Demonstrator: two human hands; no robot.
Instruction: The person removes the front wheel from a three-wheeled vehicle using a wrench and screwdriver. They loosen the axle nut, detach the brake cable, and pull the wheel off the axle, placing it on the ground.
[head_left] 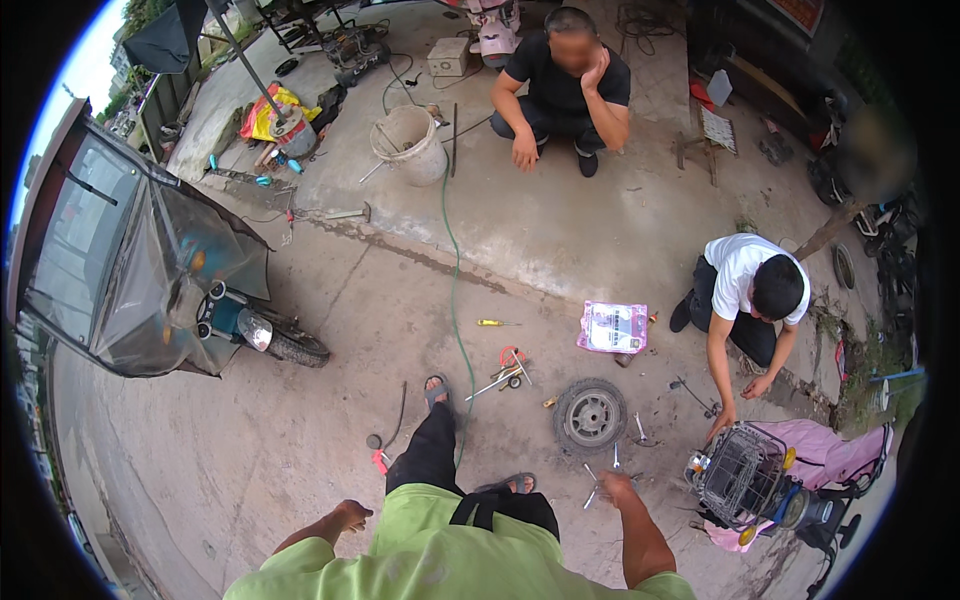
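My left hand (353, 515) hangs by my left side, its fingers curled in, with nothing seen in it. Low in front of my right side, my right hand (617, 487) is closed around a shiny metal wrench (591, 489) with several arms; its fingers partly hide the grip. Just beyond lies a small wheel (590, 416) with a black tyre, flat on the concrete. An open-end wrench (640, 429) rests beside the tyre. Left of the wheel are a T-handle wrench (494, 385) and an orange-red coiled item (513, 357). A yellow screwdriver (498, 323) lies farther off.
A person in white (752, 290) squats at right, one hand at a pink scooter's wire basket (740, 475). Another person (570, 85) squats far ahead. A pink package (613, 327), green hose (452, 240), white bucket (410, 148) and covered three-wheeler (250, 330) stand or lie around.
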